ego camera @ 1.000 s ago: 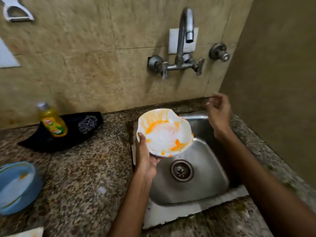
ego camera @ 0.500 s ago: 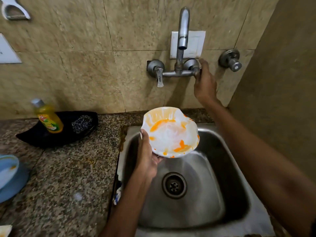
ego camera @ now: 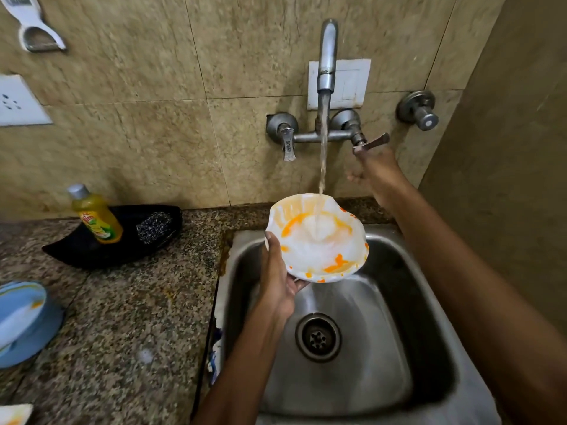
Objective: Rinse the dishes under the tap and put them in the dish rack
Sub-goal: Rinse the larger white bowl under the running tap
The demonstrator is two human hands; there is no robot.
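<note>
Bowl: a white bowl (ego camera: 317,239) with a wavy rim, smeared with orange residue inside; it is held over the back left part of the sink (ego camera: 414,317), tilted so its inside faces up and toward the camera
Water: a stream (ego camera: 322,167) falls from the spout into the middle of the bowl and spreads white there; water also runs off below the bowl onto the sink floor
Left hand: the left hand (ego camera: 277,283) grips the bowl at its lower left edge — thumb along the rim, fingers curled underneath
Right hand: the right hand (ego camera: 372,168) is raised just beneath the right tap handle (ego camera: 369,142), fingertips at or touching it; the hand is blurred, the fingers look loosely spread and hold nothing
Tap: a wall-mounted mixer tap (ego camera: 326,56) with a tall curved spout; its left handle (ego camera: 287,147) hangs straight down, the right one is turned out sideways
Sink: stainless steel, with a round drain (ego camera: 318,337) in its floor
Desk: a speckled granite desk (ego camera: 129,317) left of the sink; on it a black tray (ego camera: 76,253) by the wall holds a yellow dish-soap bottle (ego camera: 96,216) and a steel scrubber (ego camera: 153,227); blue plates (ego camera: 23,323) lie stacked at the left edge — partly cut off by the frame
</note>
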